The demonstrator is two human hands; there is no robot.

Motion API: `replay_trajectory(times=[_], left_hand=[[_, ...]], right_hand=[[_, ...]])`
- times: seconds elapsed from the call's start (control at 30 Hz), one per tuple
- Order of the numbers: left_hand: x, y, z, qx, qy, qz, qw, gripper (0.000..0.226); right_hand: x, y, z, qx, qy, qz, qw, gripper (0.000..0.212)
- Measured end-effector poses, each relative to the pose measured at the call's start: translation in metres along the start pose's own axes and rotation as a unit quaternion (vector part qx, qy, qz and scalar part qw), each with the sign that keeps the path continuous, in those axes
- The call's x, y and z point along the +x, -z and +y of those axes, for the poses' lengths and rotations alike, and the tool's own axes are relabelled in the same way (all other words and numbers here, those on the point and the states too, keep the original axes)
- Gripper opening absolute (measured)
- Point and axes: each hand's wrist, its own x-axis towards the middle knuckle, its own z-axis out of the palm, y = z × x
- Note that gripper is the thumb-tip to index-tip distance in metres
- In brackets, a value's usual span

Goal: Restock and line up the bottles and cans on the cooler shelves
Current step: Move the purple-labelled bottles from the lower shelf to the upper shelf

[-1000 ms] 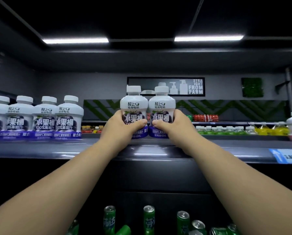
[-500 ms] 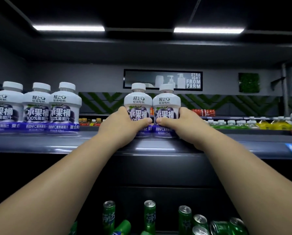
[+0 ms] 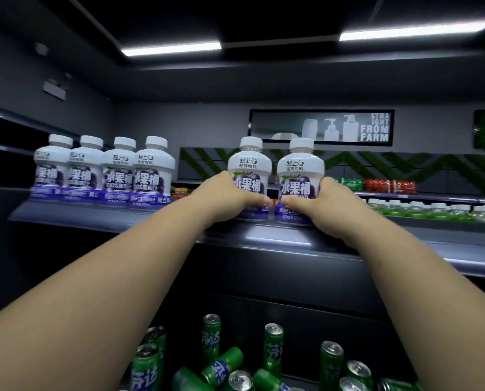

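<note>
I note a dim scene. Two ceiling strips (image 3: 171, 49), upper centre and upper right, give the light. Glare on the shelf (image 3: 278, 239) lip, centre. Wide-angle bending at the edges; cans (image 3: 273, 348) at bottom soft.

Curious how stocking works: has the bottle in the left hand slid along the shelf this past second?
Cannot tell: the camera swung. The bottle in the left hand looks only slightly nearer the row of four bottles.

At twelve o'clock the bottles (image 3: 249, 165) look glossy white plastic; the dark shelf (image 3: 278, 239) is smooth, faintly reflective; six-o'clock cans (image 3: 273, 348) are shiny metal.
</note>
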Motion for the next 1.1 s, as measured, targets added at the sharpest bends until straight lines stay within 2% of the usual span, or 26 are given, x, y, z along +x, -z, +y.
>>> replay_trajectory(times=[0.1, 0.27, 0.37, 0.43, 0.57, 0.67, 0.73, 0.83, 0.97, 1.1], left_hand=[[0.001, 0.008, -0.007, -0.001, 0.01, 0.012, 1.0, 0.073], [0.005, 0.031, -0.026, -0.038, 0.026, -0.019, 0.999, 0.07], [0.004, 0.043, -0.034, -0.028, 0.021, -0.014, 0.999, 0.052], [0.006, 0.047, -0.041, 0.0, 0.005, 0.001, 1.0, 0.05], [0.0, 0.065, -0.054, 0.114, -0.056, 0.085, 0.988, 0.059], [0.001, 0.09, -0.073, 0.211, -0.159, 0.213, 0.941, 0.054], [0.009, 0.099, -0.089, 0.212, -0.195, 0.254, 0.923, 0.059], [0.019, 0.097, -0.113, 0.212, -0.196, 0.252, 0.924, 0.076], [0.023, 0.089, -0.126, 0.224, -0.181, 0.225, 0.931, 0.098], [0.024, 0.087, -0.126, 0.247, -0.181, 0.215, 0.927, 0.104]], right_hand=[[0.003, 0.005, -0.002, 0.021, 0.031, -0.029, 0.999, 0.031], [0.02, 0.0, -0.01, 0.041, -0.001, -0.097, 0.994, 0.047], [0.028, -0.013, -0.024, 0.05, -0.012, -0.11, 0.993, 0.049], [0.032, -0.024, -0.037, 0.048, -0.018, -0.119, 0.992, 0.049], [0.042, -0.044, -0.06, -0.004, -0.043, -0.111, 0.993, 0.079], [0.043, -0.056, -0.079, 0.001, -0.043, -0.096, 0.994, 0.069], [0.042, -0.07, -0.088, 0.021, -0.036, -0.078, 0.996, 0.055], [0.041, -0.094, -0.091, 0.046, -0.016, -0.024, 0.999, 0.043], [0.041, -0.101, -0.084, 0.037, 0.004, -0.011, 0.999, 0.06], [0.036, -0.102, -0.085, 0.018, 0.006, -0.005, 1.0, 0.069]])
